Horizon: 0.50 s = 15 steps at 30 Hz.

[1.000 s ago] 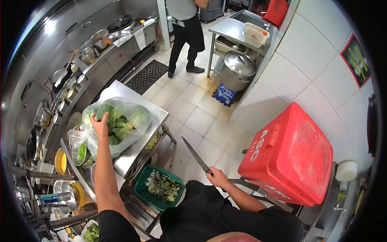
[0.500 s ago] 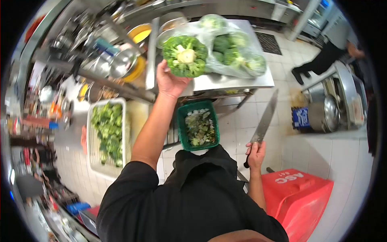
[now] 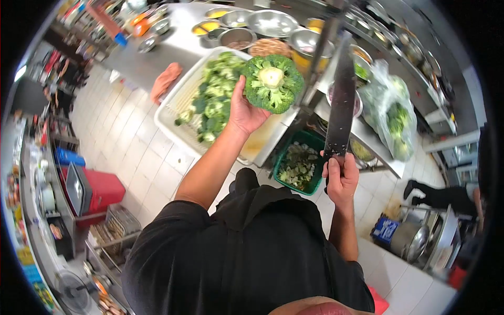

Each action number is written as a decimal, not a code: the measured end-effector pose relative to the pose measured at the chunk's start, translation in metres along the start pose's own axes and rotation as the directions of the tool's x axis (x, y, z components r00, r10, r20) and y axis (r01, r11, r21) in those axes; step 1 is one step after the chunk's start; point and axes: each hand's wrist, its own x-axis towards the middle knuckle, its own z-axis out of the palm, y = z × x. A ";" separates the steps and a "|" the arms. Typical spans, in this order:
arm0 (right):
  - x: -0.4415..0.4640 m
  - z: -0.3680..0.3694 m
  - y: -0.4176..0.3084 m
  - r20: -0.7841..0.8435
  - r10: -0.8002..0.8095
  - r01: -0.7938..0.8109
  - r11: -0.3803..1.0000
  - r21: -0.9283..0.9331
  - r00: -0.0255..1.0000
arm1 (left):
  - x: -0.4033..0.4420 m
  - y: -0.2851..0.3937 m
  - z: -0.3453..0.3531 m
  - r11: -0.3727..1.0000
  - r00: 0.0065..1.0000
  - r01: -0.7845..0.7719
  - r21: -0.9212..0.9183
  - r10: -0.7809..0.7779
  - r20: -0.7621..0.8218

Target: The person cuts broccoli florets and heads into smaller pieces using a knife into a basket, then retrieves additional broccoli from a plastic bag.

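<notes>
A whole broccoli head [image 3: 273, 86], cut stem facing up toward me, rests in my left hand [image 3: 249, 113], whose fingers curl around its side and underneath. My right hand [image 3: 340, 178] grips the dark handle of a large kitchen knife [image 3: 341, 100]; its wide blade points away from me, with small specks on it. Below and beyond my left hand stands a white plastic basket [image 3: 176, 128] holding many cut broccoli florets [image 3: 212, 100]. Between my hands, lower down, sits a green bin [image 3: 317, 184] with leafy trimmings inside.
A clear plastic bag of broccoli [image 3: 396, 113] lies on the metal table at right. Metal bowls [image 3: 272, 23] and an orange cloth [image 3: 166, 81] are on the counter. A person in dark trousers [image 3: 443, 198] is at far right, near a large pot [image 3: 409, 241].
My view and body have turned left toward the basket. The broccoli has moved from beside the bag to near the basket's edge. The knife has swung to point straight ahead.
</notes>
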 end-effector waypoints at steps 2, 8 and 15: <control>0.014 0.031 -0.011 0.119 -0.116 0.135 0.976 -0.169 0.986 | -0.024 0.041 -0.012 0.997 0.997 -0.066 0.032 0.068 -0.040; 0.067 0.155 -0.051 0.339 -0.187 0.277 0.930 -0.242 0.922 | -0.082 0.135 -0.082 0.992 0.997 0.027 0.124 -0.018 -0.071; 0.115 0.281 -0.062 0.505 -0.360 0.502 0.847 -0.175 0.785 | -0.126 0.178 -0.094 0.972 0.967 0.157 0.176 -0.115 -0.229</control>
